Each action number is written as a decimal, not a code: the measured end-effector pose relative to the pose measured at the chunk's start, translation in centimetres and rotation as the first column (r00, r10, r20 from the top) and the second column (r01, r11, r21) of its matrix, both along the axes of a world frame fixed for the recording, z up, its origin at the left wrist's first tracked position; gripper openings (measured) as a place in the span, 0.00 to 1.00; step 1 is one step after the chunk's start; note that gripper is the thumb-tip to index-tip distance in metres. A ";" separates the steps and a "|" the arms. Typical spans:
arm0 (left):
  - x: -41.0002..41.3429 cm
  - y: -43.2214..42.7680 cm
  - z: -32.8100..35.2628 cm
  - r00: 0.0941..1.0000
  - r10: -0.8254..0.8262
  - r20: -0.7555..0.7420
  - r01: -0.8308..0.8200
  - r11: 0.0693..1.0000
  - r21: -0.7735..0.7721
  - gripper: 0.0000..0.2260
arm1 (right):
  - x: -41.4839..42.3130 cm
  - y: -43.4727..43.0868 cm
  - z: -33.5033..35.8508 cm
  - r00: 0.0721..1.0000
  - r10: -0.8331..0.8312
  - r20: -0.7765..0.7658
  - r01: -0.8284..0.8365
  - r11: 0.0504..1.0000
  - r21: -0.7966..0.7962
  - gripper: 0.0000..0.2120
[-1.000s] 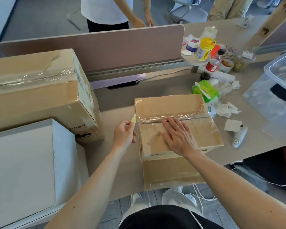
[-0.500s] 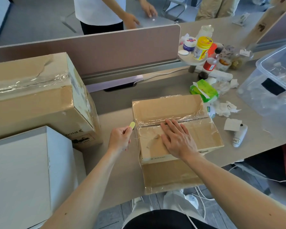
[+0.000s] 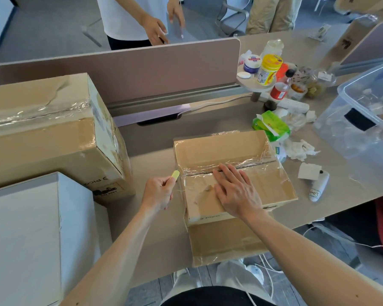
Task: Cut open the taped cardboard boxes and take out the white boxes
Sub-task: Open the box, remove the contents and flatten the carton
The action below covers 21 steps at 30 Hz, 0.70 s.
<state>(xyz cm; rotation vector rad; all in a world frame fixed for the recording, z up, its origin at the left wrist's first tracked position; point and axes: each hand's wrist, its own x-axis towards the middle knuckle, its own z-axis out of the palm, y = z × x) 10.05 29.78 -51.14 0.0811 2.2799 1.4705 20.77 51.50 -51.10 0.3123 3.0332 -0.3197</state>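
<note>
A small cardboard box (image 3: 221, 149) wrapped in clear tape sits at the middle of the desk, its front hanging over the near edge. My right hand (image 3: 236, 191) lies flat on its near top flap, fingers straight, fingertips at the taped seam. My left hand (image 3: 158, 191) grips a small yellow cutter (image 3: 175, 174) just off the box's left side, tip pointing up toward the seam's left end. A large taped cardboard box (image 3: 49, 133) stands at the left. A white box (image 3: 27, 235) stands in front of it at the near left.
A pink divider panel (image 3: 142, 69) runs along the back of the desk, with a person standing behind it. Bottles and jars (image 3: 270, 69), a green tissue pack (image 3: 271, 124), crumpled tissues and a white tube (image 3: 318, 186) lie to the right. A clear plastic bin (image 3: 363, 120) is at the far right.
My left hand with the cutter has drawn slightly left, away from the small box's corner. My right hand stays flat on the flap. The view has shifted a little.
</note>
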 end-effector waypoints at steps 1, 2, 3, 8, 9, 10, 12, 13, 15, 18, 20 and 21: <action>0.1 -0.1 0.0 1.000 -0.005 -0.004 0.005 1.000 -0.001 0.20 | 0.0 0.0 0.0 1.000 0.002 0.003 -0.002 1.000 0.006 0.28; 0.2 -0.1 0.1 1.000 -0.008 -0.007 0.008 1.000 -0.003 0.20 | 0.0 0.0 0.0 1.000 0.003 0.006 -0.003 1.000 0.013 0.28; 0.3 -0.2 0.1 1.000 -0.008 -0.009 0.008 1.000 -0.003 0.20 | 0.0 -0.1 0.1 1.000 0.004 0.009 -0.004 1.000 0.015 0.28; 1.0 -0.2 0.0 1.000 -0.024 -0.019 0.023 0.999 -0.026 0.22 | 0.0 -0.2 0.3 1.000 0.003 0.023 -0.004 1.000 0.011 0.30; 1.2 -0.2 0.1 0.999 -0.025 -0.022 0.025 0.999 -0.030 0.22 | 0.0 -0.2 0.3 1.000 0.003 0.024 -0.003 1.000 0.013 0.30; 1.4 -0.2 0.2 0.999 -0.028 -0.029 0.027 0.999 -0.033 0.22 | 0.0 -0.2 0.3 1.000 0.001 0.025 -0.002 1.000 0.015 0.30; 1.8 -0.2 0.3 0.998 -0.046 -0.043 0.044 0.998 -0.050 0.22 | 0.0 -0.3 0.3 1.000 0.000 0.026 0.000 1.000 0.013 0.30; 2.0 -0.2 0.2 0.998 -0.053 -0.046 0.051 0.997 -0.057 0.22 | -0.1 -0.3 0.4 1.000 -0.001 0.027 0.001 1.000 0.010 0.30; 2.4 -0.3 0.0 0.997 -0.056 -0.052 0.053 0.997 -0.055 0.21 | 0.0 -0.4 0.5 1.000 -0.006 0.029 0.006 1.000 0.006 0.31; 2.6 -0.5 -0.4 0.992 -0.077 -0.104 0.068 0.993 -0.092 0.22 | 0.0 -0.4 0.7 0.999 -0.007 0.034 0.007 1.000 0.001 0.32; 3.0 -0.6 -0.2 0.983 -0.127 -0.136 0.114 0.988 -0.101 0.22 | 0.0 -0.4 0.7 0.999 -0.010 0.032 0.010 1.000 0.001 0.32; 3.4 -0.6 0.0 0.972 -0.175 -0.155 0.159 0.981 -0.109 0.22 | -0.1 -0.4 0.7 0.999 -0.012 0.031 0.012 1.000 0.002 0.32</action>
